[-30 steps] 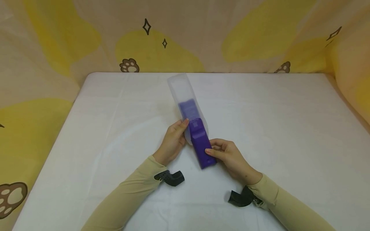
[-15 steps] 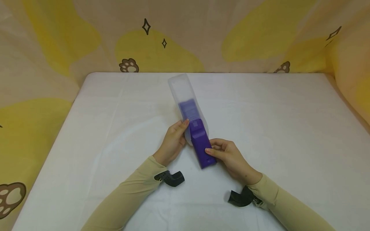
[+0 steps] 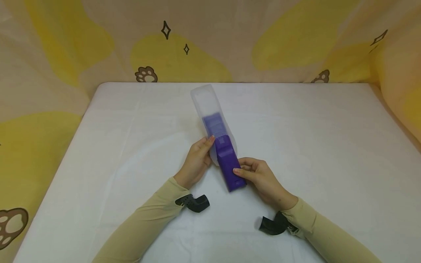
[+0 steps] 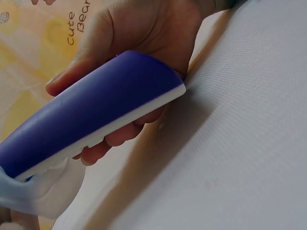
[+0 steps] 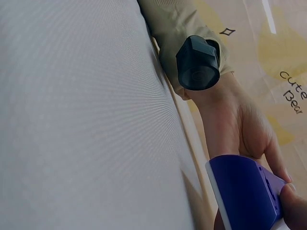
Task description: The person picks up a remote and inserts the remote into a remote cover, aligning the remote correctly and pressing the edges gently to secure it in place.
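Note:
A purple remote control (image 3: 227,160) with a white face underneath lies back side up, its far part inside a long translucent cover (image 3: 205,98). My left hand (image 3: 194,160) pinches the cover and the remote at their left edge, thumb on top near the cover's opening. At the near end, my right hand (image 3: 263,179) pinches the bare part of the remote from the right. The left wrist view shows the right thumb (image 4: 69,79) along the purple back (image 4: 96,100) and curled fingers under the white face. The cover's far end extends well beyond the remote.
A white table (image 3: 312,138) lies under both hands. Behind it hangs a yellow and beige cloth (image 3: 204,47) with paw prints. A black wrist camera (image 3: 198,204) sits on the left wrist and another black camera (image 3: 273,224) on the right.

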Motion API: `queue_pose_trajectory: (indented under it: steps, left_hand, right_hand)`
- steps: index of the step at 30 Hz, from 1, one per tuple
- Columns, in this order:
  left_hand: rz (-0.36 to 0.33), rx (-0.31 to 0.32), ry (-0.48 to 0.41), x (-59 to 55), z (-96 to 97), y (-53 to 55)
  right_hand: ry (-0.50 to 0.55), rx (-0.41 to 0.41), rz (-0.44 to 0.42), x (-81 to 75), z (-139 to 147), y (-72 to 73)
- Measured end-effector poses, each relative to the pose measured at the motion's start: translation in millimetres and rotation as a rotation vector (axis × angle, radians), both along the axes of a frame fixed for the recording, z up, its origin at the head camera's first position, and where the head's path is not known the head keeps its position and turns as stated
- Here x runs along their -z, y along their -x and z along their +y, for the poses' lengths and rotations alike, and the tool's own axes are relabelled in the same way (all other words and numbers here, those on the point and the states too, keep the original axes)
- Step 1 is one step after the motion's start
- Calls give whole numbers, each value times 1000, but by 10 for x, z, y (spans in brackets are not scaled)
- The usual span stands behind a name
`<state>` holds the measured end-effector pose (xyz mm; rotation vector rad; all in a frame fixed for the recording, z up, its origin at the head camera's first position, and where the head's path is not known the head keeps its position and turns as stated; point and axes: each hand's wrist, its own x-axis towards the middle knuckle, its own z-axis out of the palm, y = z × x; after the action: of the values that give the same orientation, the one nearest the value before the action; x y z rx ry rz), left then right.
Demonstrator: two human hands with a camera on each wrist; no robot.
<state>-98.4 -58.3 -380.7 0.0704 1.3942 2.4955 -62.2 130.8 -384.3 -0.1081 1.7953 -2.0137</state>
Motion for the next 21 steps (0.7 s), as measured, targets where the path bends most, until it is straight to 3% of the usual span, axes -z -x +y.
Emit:
queue_pose_trajectory:
  steps: [12, 21]
  left_hand:
    - [-10, 34, 7, -10, -20, 4]
    - [-104, -23, -21, -6, -43, 43]
  right_hand:
    - [2, 7, -4, -4, -2, -3]
    - [-12, -59, 18, -2, 6, 5]
